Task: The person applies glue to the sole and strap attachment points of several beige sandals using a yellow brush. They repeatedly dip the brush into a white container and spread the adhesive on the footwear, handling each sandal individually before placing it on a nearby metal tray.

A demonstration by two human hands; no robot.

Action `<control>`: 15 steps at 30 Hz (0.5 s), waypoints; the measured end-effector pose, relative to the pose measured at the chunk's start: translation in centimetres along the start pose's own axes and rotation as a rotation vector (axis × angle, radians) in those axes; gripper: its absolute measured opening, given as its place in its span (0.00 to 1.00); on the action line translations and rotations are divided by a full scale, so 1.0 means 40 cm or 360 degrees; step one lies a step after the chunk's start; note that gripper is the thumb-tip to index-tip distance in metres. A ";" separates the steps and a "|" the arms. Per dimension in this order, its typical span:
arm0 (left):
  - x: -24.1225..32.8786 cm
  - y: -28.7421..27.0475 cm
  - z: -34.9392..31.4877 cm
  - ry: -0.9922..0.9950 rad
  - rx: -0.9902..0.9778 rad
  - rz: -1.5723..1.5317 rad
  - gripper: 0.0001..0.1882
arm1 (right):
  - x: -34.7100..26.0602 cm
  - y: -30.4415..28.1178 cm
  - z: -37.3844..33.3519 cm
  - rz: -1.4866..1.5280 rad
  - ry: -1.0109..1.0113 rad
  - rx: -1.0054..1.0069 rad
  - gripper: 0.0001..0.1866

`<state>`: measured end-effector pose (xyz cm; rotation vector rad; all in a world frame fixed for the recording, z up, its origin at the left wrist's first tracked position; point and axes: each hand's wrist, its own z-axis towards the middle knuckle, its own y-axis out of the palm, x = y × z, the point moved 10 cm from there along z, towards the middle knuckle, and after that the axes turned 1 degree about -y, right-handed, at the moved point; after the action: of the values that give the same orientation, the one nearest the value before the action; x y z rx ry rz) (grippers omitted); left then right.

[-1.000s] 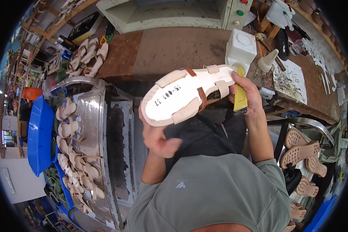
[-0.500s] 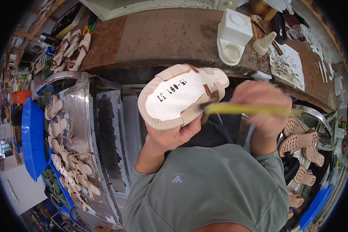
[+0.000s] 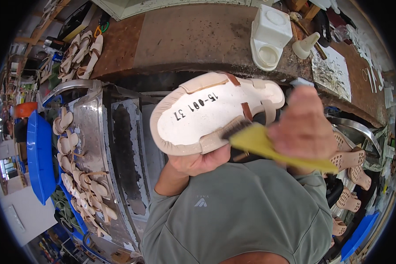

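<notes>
While my left hand [image 3: 200,162] grips the beige sandal [image 3: 202,115] from beneath, head view shows its pale underside facing up, held between my grey-green shirt [image 3: 237,202] and the bench [image 3: 189,39], toe end to the left. My left fingers fold around its near side; what the thumb does, I cannot tell. My right hand [image 3: 304,132] is closed on a yellow-handled brush [image 3: 268,147], though blur hides how each finger sits. The dark bristles [image 3: 236,128] lie at the folded strap end [image 3: 215,134] on the near edge; whether they press, I cannot tell.

I judge short, light, even strokes along that margin best, working each fold flat and sparing the brown straps [image 3: 247,111]. A hard push could tip the narrow heel end, since I see no hand beneath it, so my left grip should brace right under the stroke. A white container [image 3: 273,31] stands on the bench, handily near.
</notes>
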<state>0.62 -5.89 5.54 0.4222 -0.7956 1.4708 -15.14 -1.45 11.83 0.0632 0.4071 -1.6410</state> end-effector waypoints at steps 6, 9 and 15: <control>0.000 0.001 -0.007 -0.0030 0.0018 -0.0025 0.21 | 0.019 0.003 0.018 -0.0063 0.0185 -0.0247 0.05; 0.008 -0.002 -0.013 0.0010 0.0030 0.0096 0.21 | 0.015 0.002 0.013 0.0083 0.0144 -0.0373 0.05; 0.035 -0.015 0.005 0.0156 0.0168 0.0155 0.22 | 0.062 -0.053 0.002 -0.0063 0.0356 -0.0210 0.07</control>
<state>1.05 -5.11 6.78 0.3919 -0.6703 1.6167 -17.49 -3.71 11.70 0.1410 0.6904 -1.6479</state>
